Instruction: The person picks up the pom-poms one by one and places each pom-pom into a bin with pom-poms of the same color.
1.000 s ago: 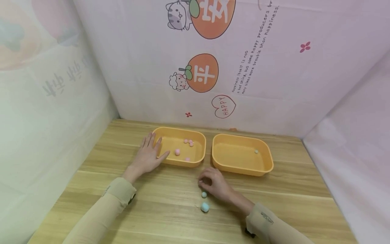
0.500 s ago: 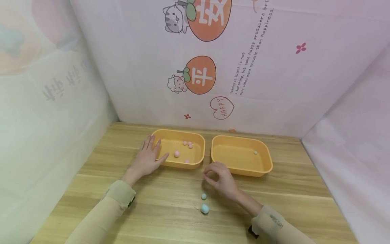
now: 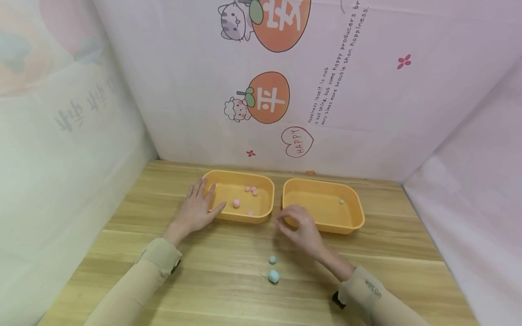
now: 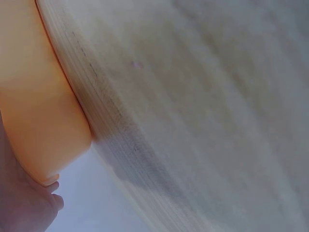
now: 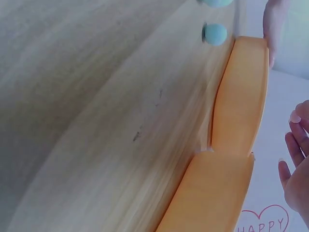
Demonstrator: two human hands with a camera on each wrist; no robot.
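Note:
My left hand point(image 3: 193, 210) lies spread over the left end of a yellow tray point(image 3: 267, 220), its fingers across the rim and its thumb along the near side. Several small pink balls point(image 3: 236, 203) lie in that tray. The right hand point(image 3: 303, 231) is raised at the near left corner of a second yellow tray point(image 3: 356, 228), which has a tiny green ball point(image 3: 341, 201) in it. Its thumb and forefinger meet round a small pale pink ball point(image 5: 295, 117), mostly hidden by the fingertips. On the table before it lie a small blue-green ball point(image 3: 272, 260) and a larger light blue one point(image 3: 273, 276).
Both trays stand side by side near the back of the wooden table point(image 3: 228, 290), with a narrow gap between them. A printed white cloth point(image 3: 350, 149) hangs behind the table, and more cloth closes in both sides.
The right hand has risen and moved away from the blue-green balls to the edge of the right tray, thumb and forefinger still together. The left hand keeps its place on the left tray.

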